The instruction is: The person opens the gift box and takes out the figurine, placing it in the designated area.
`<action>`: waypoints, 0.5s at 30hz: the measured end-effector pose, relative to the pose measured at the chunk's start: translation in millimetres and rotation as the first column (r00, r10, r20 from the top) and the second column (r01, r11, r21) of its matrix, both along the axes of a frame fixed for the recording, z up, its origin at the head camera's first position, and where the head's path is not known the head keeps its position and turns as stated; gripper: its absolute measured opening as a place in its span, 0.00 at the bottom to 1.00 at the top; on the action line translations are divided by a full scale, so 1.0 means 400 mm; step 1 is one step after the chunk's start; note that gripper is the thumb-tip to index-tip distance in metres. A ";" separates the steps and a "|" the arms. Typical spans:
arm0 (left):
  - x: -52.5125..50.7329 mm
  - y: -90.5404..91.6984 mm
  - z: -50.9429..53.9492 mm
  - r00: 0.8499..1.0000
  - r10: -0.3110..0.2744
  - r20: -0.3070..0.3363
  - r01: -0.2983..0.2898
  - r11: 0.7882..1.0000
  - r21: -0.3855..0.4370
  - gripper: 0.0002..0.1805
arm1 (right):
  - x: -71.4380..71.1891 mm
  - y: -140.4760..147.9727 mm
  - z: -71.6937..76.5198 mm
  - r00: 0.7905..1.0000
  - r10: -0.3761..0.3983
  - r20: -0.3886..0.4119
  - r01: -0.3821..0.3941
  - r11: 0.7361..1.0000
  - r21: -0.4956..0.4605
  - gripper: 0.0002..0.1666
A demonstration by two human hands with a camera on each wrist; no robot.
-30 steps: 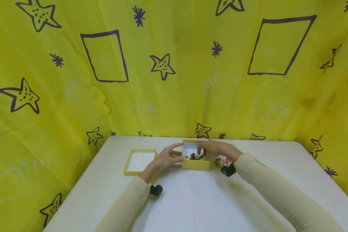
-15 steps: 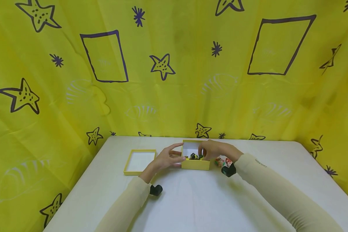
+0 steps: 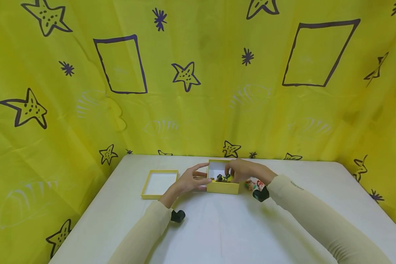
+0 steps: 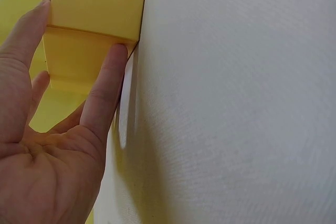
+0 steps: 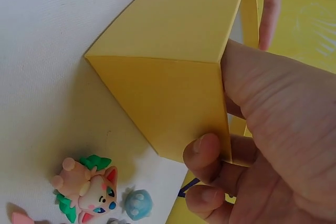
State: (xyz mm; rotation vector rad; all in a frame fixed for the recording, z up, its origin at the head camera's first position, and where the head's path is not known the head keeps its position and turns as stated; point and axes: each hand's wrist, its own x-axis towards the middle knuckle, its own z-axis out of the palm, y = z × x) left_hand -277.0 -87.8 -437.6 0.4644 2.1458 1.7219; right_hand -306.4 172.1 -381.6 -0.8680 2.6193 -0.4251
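Observation:
A yellow box (image 3: 222, 188) with a white inside stands on the table, holding several small dark-and-yellow figurines (image 3: 219, 178). My left hand (image 3: 189, 180) rests against the box's left end, its fingers spread and fairly straight on the wall in the left wrist view. Over the right rim reaches my right hand (image 3: 239, 171), thumb and index finger down inside at a small dark-and-yellow figurine (image 3: 229, 177), which they appear to pinch. The box wall hides those fingertips in the right wrist view; there the other fingers (image 5: 202, 153) curl outside the wall.
Left of the box lies its yellow-rimmed lid (image 3: 160, 198), white inside up. To the right, partly behind my right wrist, are colourful figurines, among them a pink-and-white fox-like one (image 5: 89, 187) and a blue one (image 5: 138, 204). A yellow curtain (image 3: 198, 110) hangs behind the table.
My right thumb and index finger have closed in on the figurine at the box's right side, which has shifted slightly and shows more yellow. The left hand and box stay put.

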 end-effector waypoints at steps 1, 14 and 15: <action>0.000 0.000 0.000 1.000 0.002 -0.002 -0.002 1.000 -0.006 0.42 | 0.001 0.000 0.001 1.000 -0.007 0.001 0.007 1.000 0.000 0.16; -0.002 -0.001 -0.004 1.000 0.005 -0.001 -0.005 1.000 0.002 0.42 | 0.008 0.004 0.032 0.999 -0.011 -0.041 0.009 0.999 -0.046 0.25; -0.003 -0.001 -0.004 1.000 0.005 0.000 -0.005 1.000 0.002 0.42 | 0.007 0.006 0.035 0.999 -0.008 -0.050 0.006 0.999 -0.047 0.25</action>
